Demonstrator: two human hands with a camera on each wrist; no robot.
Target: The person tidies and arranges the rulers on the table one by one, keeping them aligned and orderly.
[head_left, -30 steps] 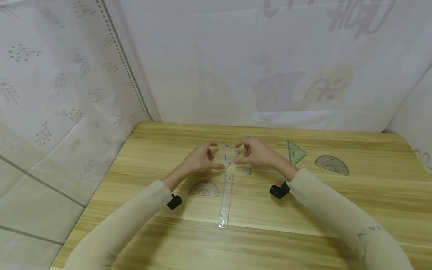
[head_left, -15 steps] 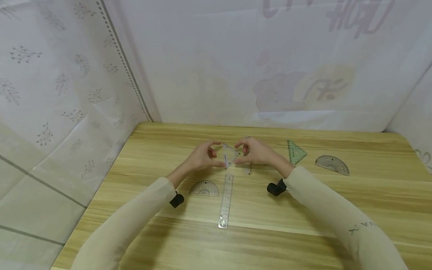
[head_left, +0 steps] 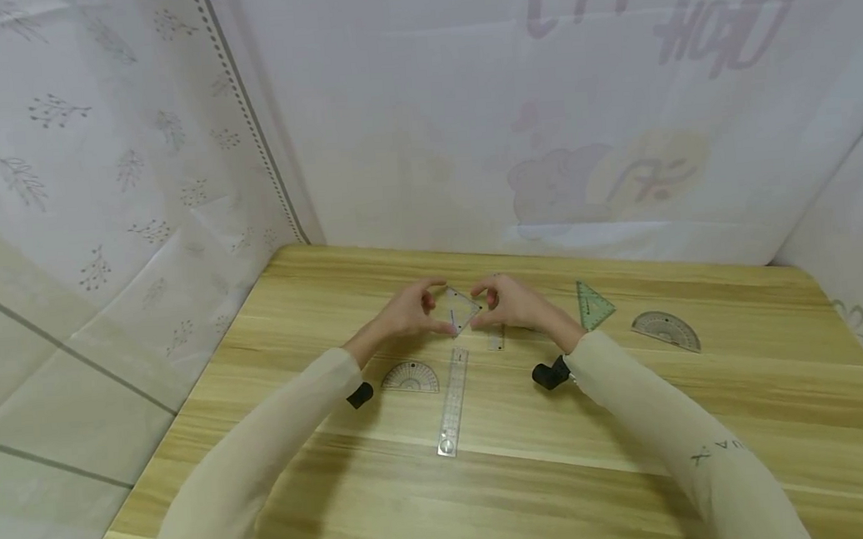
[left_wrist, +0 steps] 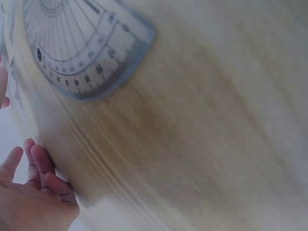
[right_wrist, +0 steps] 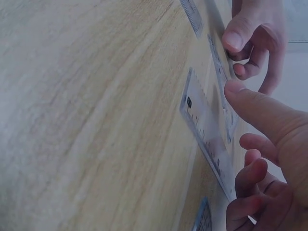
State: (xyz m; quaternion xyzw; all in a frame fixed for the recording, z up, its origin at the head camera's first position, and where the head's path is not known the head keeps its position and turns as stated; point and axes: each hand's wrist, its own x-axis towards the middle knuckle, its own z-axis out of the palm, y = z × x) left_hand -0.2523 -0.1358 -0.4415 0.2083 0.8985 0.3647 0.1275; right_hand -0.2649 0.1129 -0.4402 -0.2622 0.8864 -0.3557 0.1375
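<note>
A clear triangular set square [head_left: 464, 307] lies on the wooden table [head_left: 566, 477] between the two hands. My left hand [head_left: 404, 311] has its thumb and index tips at the left corners, the other fingers loosely bent. From the other side, my right hand [head_left: 515, 304] frames the right corner with thumb and index spread apart. In the right wrist view the right thumb tip [right_wrist: 235, 87] overlaps the set square's edge. A clear ruler [head_left: 496, 340] lies partly hidden beneath the right hand. Toward me, a longer clear ruler [head_left: 452, 402] stands just below the set square.
A clear protractor [head_left: 410, 377] lies near the left forearm, and large in the left wrist view. At right are a green set square [head_left: 594, 304] and another clear protractor [head_left: 665, 331]. White printed cloth [head_left: 407, 137] hangs behind the table.
My left hand has shifted slightly right, bringing its thumb and index tips to the set square. The right hand has edged a little over the short ruler. The set square stays in place.
</note>
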